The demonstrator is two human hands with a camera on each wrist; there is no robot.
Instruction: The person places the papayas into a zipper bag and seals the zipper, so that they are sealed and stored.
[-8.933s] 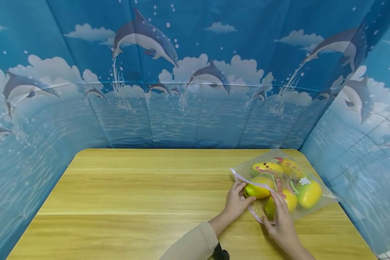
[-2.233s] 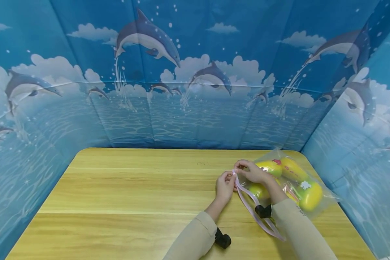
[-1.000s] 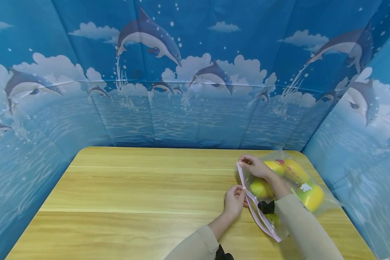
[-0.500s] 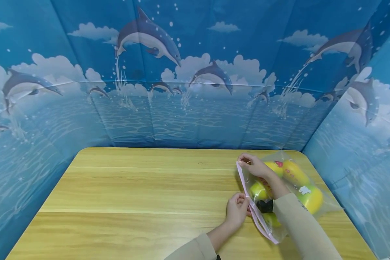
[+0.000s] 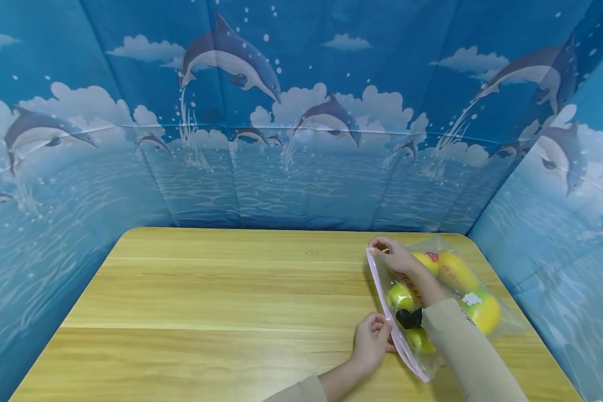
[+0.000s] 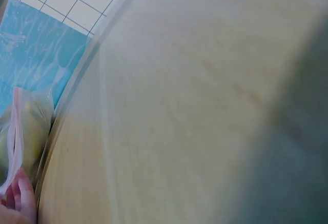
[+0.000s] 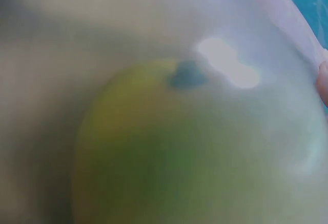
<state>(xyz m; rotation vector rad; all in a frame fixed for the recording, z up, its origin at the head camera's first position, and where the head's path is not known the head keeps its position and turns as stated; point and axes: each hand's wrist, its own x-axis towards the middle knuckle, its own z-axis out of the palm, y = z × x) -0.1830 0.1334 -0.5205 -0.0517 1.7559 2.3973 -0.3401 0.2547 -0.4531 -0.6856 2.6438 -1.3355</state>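
Observation:
A clear zip bag (image 5: 438, 362) with a pink zip strip (image 5: 378, 279) lies at the table's right end. Several yellow-green mangoes (image 5: 454, 271) are inside it. My left hand (image 5: 372, 345) pinches the strip partway along. Beyond that hand the strip is one line; nearer me its two edges show slightly apart. At the strip's far end, my right hand (image 5: 396, 258) pinches the bag's corner, its forearm crossing over the mangoes. The left wrist view shows my left fingers (image 6: 23, 196) at the strip. A blurred mango (image 7: 154, 147) under plastic fills much of the right wrist view.
The wooden table (image 5: 206, 296) extends left of the bag. A blue dolphin-print curtain (image 5: 291, 184) hangs behind the table and along both sides. A black wrist camera (image 5: 408, 318) on my right arm sits just above the bag.
My right hand moved from the bag's near edge to its far corner. My left hand then slid along the strip toward me, and the strip's edges came together behind it.

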